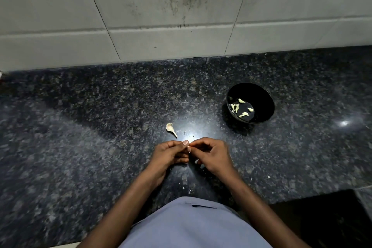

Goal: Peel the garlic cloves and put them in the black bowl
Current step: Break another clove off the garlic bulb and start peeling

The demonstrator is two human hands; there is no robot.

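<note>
- Pinching something small between thumb and fingertips, the left hand and right hand meet just above the tabletop; both have their fingers curled in, and a pale sliver shows where they touch, most likely a garlic clove, though it is almost wholly hidden
- Judging by its size, the clove will be very light and firm under a dry, papery skin that tears easily; once bare it is likely smooth and a little slippery, so a fingertip pinch across its thicker middle should hold best while a nail lifts the skin from the pointed end
- Pressing too hard could bruise it or shoot it out from between the fingers
- Lying on the tabletop just beyond the left hand is a pale garlic piece with a tapering tail; whether it is an unpeeled clove or cast-off skin I cannot tell
- Sitting well to the right and farther back, the black bowl holds several peeled cloves scattered over its bottom
- Scattered near the person's body are tiny skin flakes, light enough to drift at a breath
</note>
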